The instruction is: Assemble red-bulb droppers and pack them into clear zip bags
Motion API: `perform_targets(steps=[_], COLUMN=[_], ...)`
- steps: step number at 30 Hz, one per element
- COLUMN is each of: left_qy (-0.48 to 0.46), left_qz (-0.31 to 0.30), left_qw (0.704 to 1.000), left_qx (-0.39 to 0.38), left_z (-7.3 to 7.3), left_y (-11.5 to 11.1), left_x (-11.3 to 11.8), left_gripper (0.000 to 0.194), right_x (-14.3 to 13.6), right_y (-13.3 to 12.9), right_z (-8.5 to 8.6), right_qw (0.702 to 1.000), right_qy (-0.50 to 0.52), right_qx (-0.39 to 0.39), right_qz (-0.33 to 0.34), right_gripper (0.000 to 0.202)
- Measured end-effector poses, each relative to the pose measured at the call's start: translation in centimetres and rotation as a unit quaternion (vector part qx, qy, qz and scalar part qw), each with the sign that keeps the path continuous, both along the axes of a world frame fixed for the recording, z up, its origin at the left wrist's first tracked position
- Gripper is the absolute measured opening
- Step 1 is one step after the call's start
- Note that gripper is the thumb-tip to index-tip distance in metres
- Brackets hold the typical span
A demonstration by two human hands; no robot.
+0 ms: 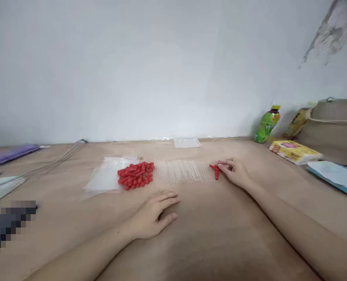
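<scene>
My left hand (155, 212) lies on the table in the middle front, fingers stretched out and holding nothing. Up and to the right, my right hand (234, 171) pinches at a few small red plastic pieces (216, 169), its thumb and fingertips closed at one of them. Beside these pieces runs a row of thin clear sticks or tubes (180, 170), laid side by side. At the row's left end is a heap of red rounded pieces (136, 175), partly on clear plastic bags (107, 177).
A white packet (187, 143) lies by the wall. On the right are a green bottle (267, 125), a yellow tissue pack (295, 151), a blue-white packet (334, 175) and a grey-brown bag (334, 128). A cable (59, 158) and a purple item (15, 153) lie left.
</scene>
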State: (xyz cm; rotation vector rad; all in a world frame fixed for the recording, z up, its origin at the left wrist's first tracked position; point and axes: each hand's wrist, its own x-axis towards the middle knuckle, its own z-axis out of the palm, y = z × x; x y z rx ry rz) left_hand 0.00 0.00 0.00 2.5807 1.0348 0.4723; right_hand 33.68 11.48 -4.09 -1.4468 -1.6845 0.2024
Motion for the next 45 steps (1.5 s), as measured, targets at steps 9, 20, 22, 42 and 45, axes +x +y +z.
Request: perform_targets(steps=[9,20,22,42,45], left_qy=[-0.013,-0.052,-0.062,-0.058,-0.018], left_qz=[-0.002,0.002,0.015,0.030,0.152], left_qw=[1.000,0.994,0.990,0.992,0.967], left_qx=[0.019,0.100,0.130,0.112,0.206], left_z=[-0.1,-0.5,-0.4,-0.3,0.1], left_y=[-0.4,-0.4,-0.3,-0.2,1.4], left_x=[0.3,1.2,1.4,1.3,1.2], left_gripper=[0.039,0.029,0.024,0.018,0.015], right_x=[-0.1,0.1,0.1,-6.2,-6.2], right_y=[-0.5,-0.4,-0.6,-5.8,-5.8], right_z=[0.1,-0.4,-0.4,1.2,1.2], right_qw=[0.998,0.996,0.994,0.941,0.941], right_qy=[-0.060,-0.057,-0.063,-0.212,-0.211], right_qx=[0.009,0.061,0.084,0.191,0.188], right_qz=[0.026,0.033,0.020,0.183,0.186], right_gripper=[0.026,0.030,0.031,0.018,0.018])
